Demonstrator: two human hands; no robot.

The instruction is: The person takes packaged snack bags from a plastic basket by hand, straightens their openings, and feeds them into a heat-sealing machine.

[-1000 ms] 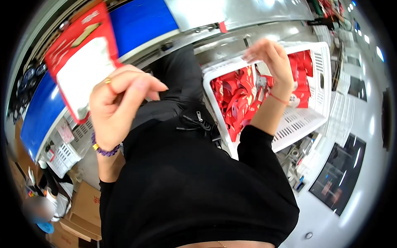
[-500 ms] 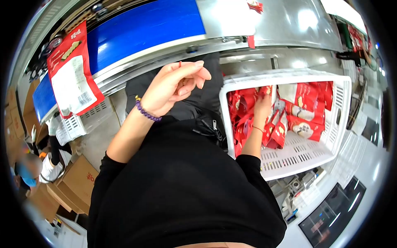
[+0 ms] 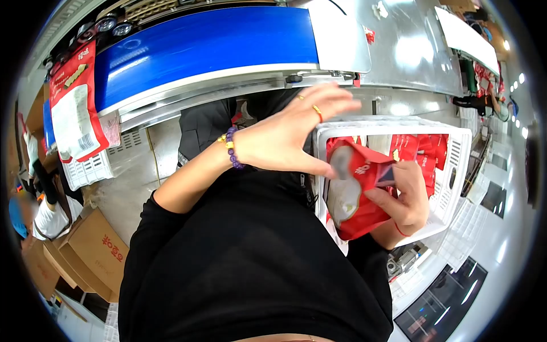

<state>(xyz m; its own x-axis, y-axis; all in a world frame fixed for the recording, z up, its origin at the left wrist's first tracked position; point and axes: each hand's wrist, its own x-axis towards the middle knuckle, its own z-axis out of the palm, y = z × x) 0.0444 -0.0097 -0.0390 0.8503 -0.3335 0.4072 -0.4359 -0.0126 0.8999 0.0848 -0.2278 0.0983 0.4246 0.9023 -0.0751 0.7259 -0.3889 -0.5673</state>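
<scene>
My right hand grips one end of a red food pouch, with thumb and fingers closed on it. The pouch has white lettering and a pale patch, and it is held over a white plastic crate. My left hand is open, fingers stretched out, with its thumb tip close to the pouch; I cannot tell whether they touch. Inside the crate lie several more red pouches, partly hidden by the held pouch and my right hand.
A blue conveyor belt runs across the front, with a metal table to its right. Another red pouch is at the belt's left end. A cardboard box and a person are at the left.
My right hand has come up out of the crate with a red pouch. My left hand has moved right towards it and spread its fingers. The view has shifted slightly.
</scene>
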